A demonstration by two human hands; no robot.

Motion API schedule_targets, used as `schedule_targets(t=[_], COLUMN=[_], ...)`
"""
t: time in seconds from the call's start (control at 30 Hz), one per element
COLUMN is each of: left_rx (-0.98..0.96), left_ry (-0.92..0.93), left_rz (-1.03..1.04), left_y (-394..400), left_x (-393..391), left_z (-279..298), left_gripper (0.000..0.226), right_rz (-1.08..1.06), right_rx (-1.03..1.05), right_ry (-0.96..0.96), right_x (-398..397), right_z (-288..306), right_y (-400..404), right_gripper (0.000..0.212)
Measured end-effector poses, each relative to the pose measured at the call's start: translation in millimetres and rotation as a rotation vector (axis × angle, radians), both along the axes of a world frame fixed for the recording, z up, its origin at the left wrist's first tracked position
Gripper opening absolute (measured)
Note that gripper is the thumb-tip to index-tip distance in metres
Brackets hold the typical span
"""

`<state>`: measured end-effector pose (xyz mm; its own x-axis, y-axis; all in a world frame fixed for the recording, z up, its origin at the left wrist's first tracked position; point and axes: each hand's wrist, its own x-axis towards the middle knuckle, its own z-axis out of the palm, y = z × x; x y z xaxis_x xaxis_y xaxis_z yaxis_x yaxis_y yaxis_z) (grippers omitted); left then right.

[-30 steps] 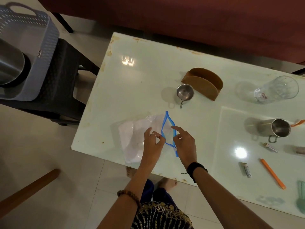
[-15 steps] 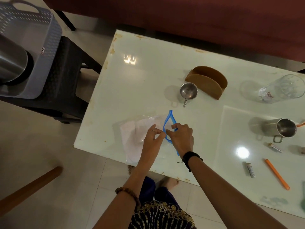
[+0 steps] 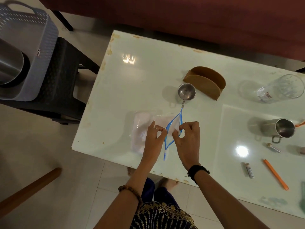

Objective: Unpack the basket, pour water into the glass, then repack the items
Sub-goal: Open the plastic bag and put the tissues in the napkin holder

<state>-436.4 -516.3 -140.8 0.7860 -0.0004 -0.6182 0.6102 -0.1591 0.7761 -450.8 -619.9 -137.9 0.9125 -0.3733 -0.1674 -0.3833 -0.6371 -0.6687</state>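
A clear zip bag [image 3: 142, 125] with a blue zip edge lies near the front left of the white table [image 3: 142, 76]. My left hand [image 3: 154, 138] pinches one side of its blue mouth and my right hand [image 3: 187, 141] pinches the other side, holding the mouth spread apart. The grey basket [image 3: 44, 40] stands on a dark stool at the left with a steel vessel [image 3: 9, 65] inside. A clear glass [image 3: 280, 88] lies on its side at the table's far right.
A small steel cup [image 3: 186, 93] and a brown holder [image 3: 206, 81] stand behind the bag. To the right are a steel mug [image 3: 279, 129], an orange stick [image 3: 275, 174] and two small tubes [image 3: 249, 170]. A wooden bar [image 3: 29, 190] crosses the floor at the lower left.
Both hands closed onto the bag's blue edges, and the mouth now gapes wider between them. The view shifted slightly.
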Motion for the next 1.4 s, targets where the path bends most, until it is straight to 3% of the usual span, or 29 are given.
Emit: schedule_targets(t=[0.2,0.27,0.4,0.47,0.57,0.8,0.9,0.97,1.07,1.27,1.4], left_rx=[-0.01,-0.016,-0.012,-0.008,0.003,0.195,0.018,-0.085,-0.286,-0.853,-0.927], left_ry=[-0.044,-0.052,-0.046,-0.038,-0.035,0.067,-0.071,-0.193,-0.226,0.24,0.281], left_rz=[-0.044,-0.013,0.013,0.007,-0.004,-0.16,-0.054,-0.102,-0.202,0.262,0.284], left_y=[-14,-17,-23,-27,-31,-29,-30,-35,-53,-72,-67], left_x=[-4,-5,-4,-4,-3,0,6,11,15,20,30], left_z=[0,-2,-5,-6,-7,-4,17,36,60,70,61], left_gripper=[0.018,0.017,0.014,0.011,0.006,0.038,0.038,0.038,0.035,0.05,0.044], right_rz=[0.249,0.149,-0.224,-0.328,-0.461,-0.423,-0.344,-0.292,-0.209,-0.203,-0.073], right_rx=[-0.238,-0.128,0.309,0.402,0.475,0.671,0.631,0.592,0.606,0.806,0.598], right_ry=[0.133,0.168,0.216,0.159,0.047,-0.108,-0.104,-0.097,-0.094,-0.058,-0.04], right_x=[-2,-2,-2,-4,-5,-4,0,3,10,22,24], right_z=[-7,-8,-6,-3,8,43,59,70,86,95,91], right_y=[-7,-7,-7,-9,-14,-35,-46,-50,-51,-51,-55], right_gripper=[0.012,0.013,0.017,0.029,0.025,0.035,0.037,0.039,0.039,0.026,0.027])
